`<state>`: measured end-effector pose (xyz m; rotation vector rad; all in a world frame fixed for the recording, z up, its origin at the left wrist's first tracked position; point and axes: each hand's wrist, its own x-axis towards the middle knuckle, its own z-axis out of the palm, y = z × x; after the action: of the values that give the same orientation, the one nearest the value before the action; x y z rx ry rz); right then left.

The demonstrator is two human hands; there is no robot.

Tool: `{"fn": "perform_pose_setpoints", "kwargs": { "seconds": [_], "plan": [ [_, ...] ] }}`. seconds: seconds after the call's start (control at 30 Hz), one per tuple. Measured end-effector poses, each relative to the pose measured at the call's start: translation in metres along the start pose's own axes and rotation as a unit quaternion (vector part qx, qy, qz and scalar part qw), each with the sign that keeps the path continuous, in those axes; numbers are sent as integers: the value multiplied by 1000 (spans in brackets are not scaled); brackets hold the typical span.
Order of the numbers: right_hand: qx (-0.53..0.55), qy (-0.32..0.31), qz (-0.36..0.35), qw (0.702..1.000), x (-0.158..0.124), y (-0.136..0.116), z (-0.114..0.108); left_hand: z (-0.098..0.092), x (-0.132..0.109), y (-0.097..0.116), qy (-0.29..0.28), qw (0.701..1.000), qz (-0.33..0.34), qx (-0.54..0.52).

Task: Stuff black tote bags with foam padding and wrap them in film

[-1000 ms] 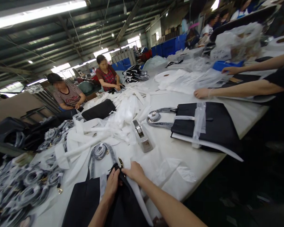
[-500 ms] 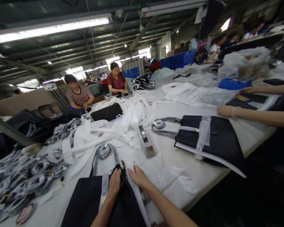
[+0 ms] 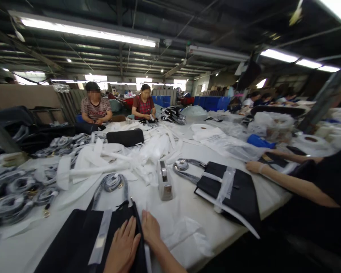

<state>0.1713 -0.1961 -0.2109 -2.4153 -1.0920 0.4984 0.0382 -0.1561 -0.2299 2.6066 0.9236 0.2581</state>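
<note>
A black handbag [image 3: 71, 235] lies in front of me on the white-topped table, with a strip of clear wrap [image 3: 102, 231] across its front. Its wrapped handle arches away from me around a coiled strap [image 3: 113, 182]. My left hand [image 3: 122, 242] rests flat on the bag near its right side, fingers stretched out. Against that right edge, with white sheet material beside it, sits my right hand [image 3: 151, 227]; its fingers are bent and mostly hidden from view. A tape dispenser [image 3: 165, 185] stands just beyond my right hand.
Wrapped coiled straps [image 3: 22, 185] pile up on the left. White foam strips [image 3: 85, 170] and a black roll-shaped piece [image 3: 125, 137] lie behind. A second black handbag [image 3: 230, 189] is on the right, near a co-worker's hand [image 3: 254, 167]. Two people sit across the table.
My left hand has gone from gripping the bag's top edge to lying flat on its front. My right hand has come against the bag's side. The view has levelled and turned right.
</note>
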Motion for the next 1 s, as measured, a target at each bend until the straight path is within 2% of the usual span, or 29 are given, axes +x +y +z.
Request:
{"fn": "perform_pose_setpoints", "kwargs": {
  "seconds": [0.1, 0.2, 0.33, 0.4, 0.43, 0.47, 0.57, 0.8, 1.0],
  "plan": [
    [-11, 21, 18, 1000, -4, 0, 3, 21, -1, -15, -44, 997, 0, 65],
    [-5, 40, 38, 998, -4, -1, 7, 29, 5, -24, -41, 996, 32, 69],
    [18, 48, 8, 999, -12, -5, -2, 4, -6, -7, -41, 993, 32, 104],
    [18, 62, -18, 998, -13, -5, -10, -10, -7, 5, -17, 995, -2, 97],
    [-24, 71, -30, 997, -12, -5, -15, -15, -5, 9, -21, 996, -8, 92],
    [-67, 40, -47, 996, -11, -4, -18, -18, -3, 11, -22, 996, -15, 88],
    [-136, -25, -81, 987, -7, -5, -26, -20, 2, 12, -29, 996, -32, 78],
    [-150, -44, -81, 984, -1, -8, -28, -21, 1, 11, -32, 997, -40, 59],
    [-109, -43, -83, 990, -1, -7, -28, -25, 2, 13, -39, 997, -42, 56]
  ]
}}
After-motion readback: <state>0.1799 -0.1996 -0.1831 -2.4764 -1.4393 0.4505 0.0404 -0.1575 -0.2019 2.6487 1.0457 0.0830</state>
